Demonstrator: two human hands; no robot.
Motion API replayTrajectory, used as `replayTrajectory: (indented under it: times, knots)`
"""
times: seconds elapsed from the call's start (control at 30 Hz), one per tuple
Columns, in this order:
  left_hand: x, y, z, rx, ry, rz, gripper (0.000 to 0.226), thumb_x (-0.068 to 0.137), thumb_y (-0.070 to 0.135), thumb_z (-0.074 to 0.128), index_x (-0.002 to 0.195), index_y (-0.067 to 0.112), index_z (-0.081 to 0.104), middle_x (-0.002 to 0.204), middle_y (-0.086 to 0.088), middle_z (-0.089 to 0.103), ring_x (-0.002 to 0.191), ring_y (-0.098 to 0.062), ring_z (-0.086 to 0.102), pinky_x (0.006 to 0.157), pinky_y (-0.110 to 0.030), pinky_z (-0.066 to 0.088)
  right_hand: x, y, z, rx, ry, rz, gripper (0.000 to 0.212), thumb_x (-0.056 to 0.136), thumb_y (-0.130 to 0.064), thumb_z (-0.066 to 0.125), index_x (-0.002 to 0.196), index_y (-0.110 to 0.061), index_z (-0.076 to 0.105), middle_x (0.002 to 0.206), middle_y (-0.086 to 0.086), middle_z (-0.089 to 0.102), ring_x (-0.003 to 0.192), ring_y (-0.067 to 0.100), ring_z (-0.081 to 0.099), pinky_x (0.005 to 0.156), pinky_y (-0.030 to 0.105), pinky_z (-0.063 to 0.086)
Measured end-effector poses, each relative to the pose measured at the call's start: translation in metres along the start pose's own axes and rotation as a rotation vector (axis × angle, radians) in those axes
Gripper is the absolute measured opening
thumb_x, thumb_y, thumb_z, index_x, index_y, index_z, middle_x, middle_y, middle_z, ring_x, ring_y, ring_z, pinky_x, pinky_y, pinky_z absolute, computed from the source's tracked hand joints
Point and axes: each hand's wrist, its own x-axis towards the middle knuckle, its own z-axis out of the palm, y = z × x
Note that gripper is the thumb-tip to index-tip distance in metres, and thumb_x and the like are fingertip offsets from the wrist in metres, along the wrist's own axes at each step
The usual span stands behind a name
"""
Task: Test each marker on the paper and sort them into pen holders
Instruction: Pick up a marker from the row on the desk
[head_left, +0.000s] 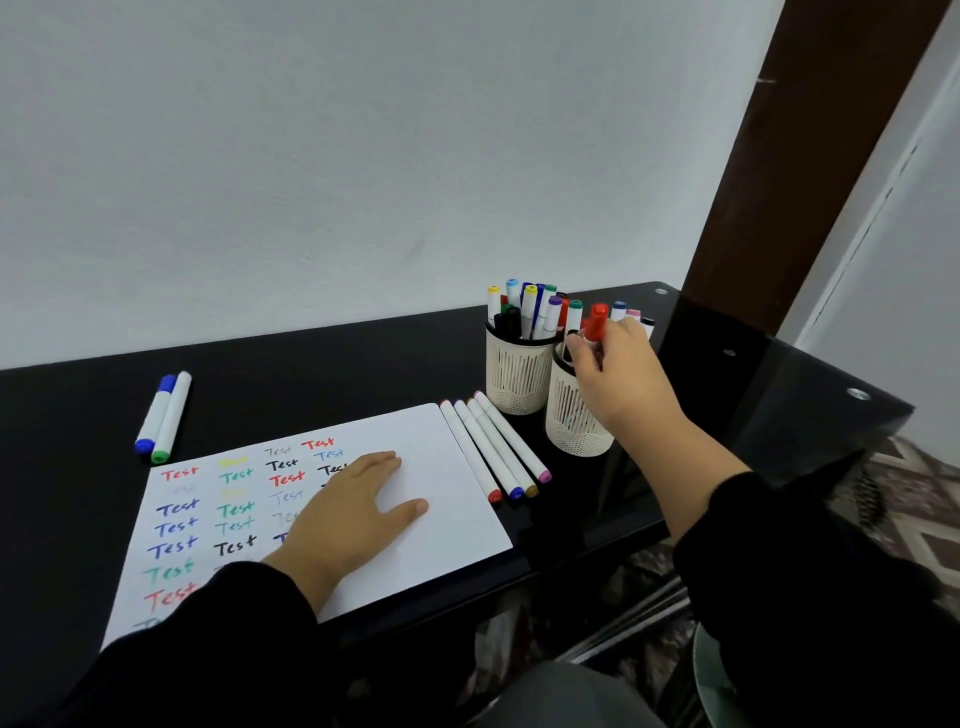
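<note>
A white paper (457, 519) covered with coloured "Test" words lies on the black table. My left hand (348, 512) rests flat on it, fingers straight. My right hand (613, 374) pinches a red-capped marker (597, 318) upright over the nearer cream pen holder (574, 423). The farther cream pen holder (514, 376) is packed with several markers. Several white markers (493, 447) lie side by side just right of the paper. Two markers, blue-capped and green-capped (163, 418), lie at the far left beyond the paper.
The black glass table (322, 379) runs against a white wall. Its right corner (857, 395) has metal fittings. A dark brown door frame (779, 156) rises at the right. Patterned floor (914, 499) shows beyond the table edge.
</note>
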Motion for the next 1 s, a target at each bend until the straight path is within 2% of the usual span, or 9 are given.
replayTrajectory:
  times: [0.07,0.13,0.2,0.27,0.33,0.53,0.73,0.87,1.0]
  knots:
    - [0.0002,0.0006,-0.0002,0.002,0.001,0.003,0.067,0.089,0.057,0.046,0.146,0.028,0.026,0.152,0.016,0.020,0.138,-0.006,0.022,0.112,-0.028,0.021,0.0000,-0.0012,-0.0005,-0.002,0.000,0.010,0.012,0.098,-0.028,0.047,0.101,-0.016,0.049,0.101,0.002,0.047,0.082,0.017,0.051,0.068,0.030,0.038]
    - [0.0003,0.0010,-0.0002,0.000,0.000,0.005,0.067,0.089,0.056,0.045,0.146,0.028,0.026,0.152,0.016,0.020,0.138,-0.006,0.022,0.112,-0.028,0.020,-0.0021,-0.0030,-0.0021,0.017,-0.008,0.021,0.037,0.097,-0.022,0.050,0.132,-0.020,0.038,0.105,0.002,0.052,0.086,0.019,0.055,0.070,0.030,0.043]
    - [0.0005,0.0006,0.0001,-0.003,0.001,0.005,0.067,0.089,0.056,0.046,0.146,0.027,0.026,0.152,0.016,0.021,0.138,-0.006,0.022,0.111,-0.027,0.020,-0.0048,-0.0038,-0.0036,-0.005,-0.001,0.015,0.053,0.097,-0.018,0.051,0.142,-0.023,0.023,0.098,0.003,0.053,0.075,0.019,0.055,0.062,0.028,0.042]
    - [0.0006,0.0000,0.0001,-0.001,0.000,0.004,0.067,0.089,0.056,0.046,0.146,0.027,0.026,0.152,0.016,0.021,0.138,-0.006,0.022,0.111,-0.027,0.020,-0.0059,-0.0034,-0.0033,-0.048,-0.002,0.001,0.056,0.097,-0.016,0.051,0.143,-0.023,0.019,0.086,0.005,0.053,0.064,0.018,0.052,0.053,0.027,0.038]
    - [0.0008,-0.0004,0.0004,0.001,0.001,0.006,0.067,0.089,0.056,0.046,0.146,0.027,0.027,0.151,0.017,0.022,0.138,-0.007,0.023,0.111,-0.027,0.020,-0.0045,-0.0023,-0.0027,-0.077,-0.008,-0.014,0.052,0.097,-0.018,0.052,0.140,-0.021,0.024,0.081,0.006,0.052,0.063,0.020,0.051,0.053,0.029,0.038]
    - [0.0006,-0.0004,0.0001,0.005,-0.007,0.004,0.067,0.089,0.056,0.046,0.146,0.027,0.027,0.152,0.016,0.021,0.138,-0.006,0.022,0.112,-0.027,0.020,-0.0005,-0.0064,-0.0026,-0.123,-0.036,-0.004,0.027,0.097,-0.023,0.052,0.118,-0.010,0.041,0.096,0.009,0.058,0.086,0.027,0.054,0.072,0.039,0.047]
    - [0.0015,0.0004,-0.0007,0.011,-0.022,-0.003,0.067,0.089,0.056,0.046,0.146,0.028,0.026,0.152,0.016,0.020,0.138,-0.006,0.021,0.112,-0.027,0.019,0.0016,-0.0020,0.0011,-0.185,-0.021,-0.035,0.020,0.097,-0.024,0.051,0.109,-0.008,0.051,0.096,0.005,0.056,0.084,0.020,0.052,0.069,0.029,0.041]
    - [0.0001,0.0027,-0.0030,0.025,-0.046,-0.009,0.067,0.089,0.056,0.045,0.147,0.026,0.025,0.152,0.015,0.020,0.139,-0.007,0.021,0.112,-0.028,0.020,0.0012,-0.0017,0.0013,-0.226,-0.006,-0.072,0.027,0.099,-0.022,0.048,0.116,-0.005,0.058,0.113,0.010,0.055,0.099,0.024,0.054,0.081,0.031,0.043]
    - [0.0018,0.0085,-0.0094,0.070,-0.082,-0.016,0.069,0.089,0.055,0.047,0.147,0.024,0.026,0.152,0.013,0.021,0.137,-0.009,0.025,0.110,-0.028,0.024,0.0005,-0.0032,-0.0018,-0.229,0.042,-0.145,0.029,0.097,-0.018,0.051,0.117,0.001,0.061,0.114,0.013,0.052,0.105,0.028,0.050,0.088,0.038,0.046]
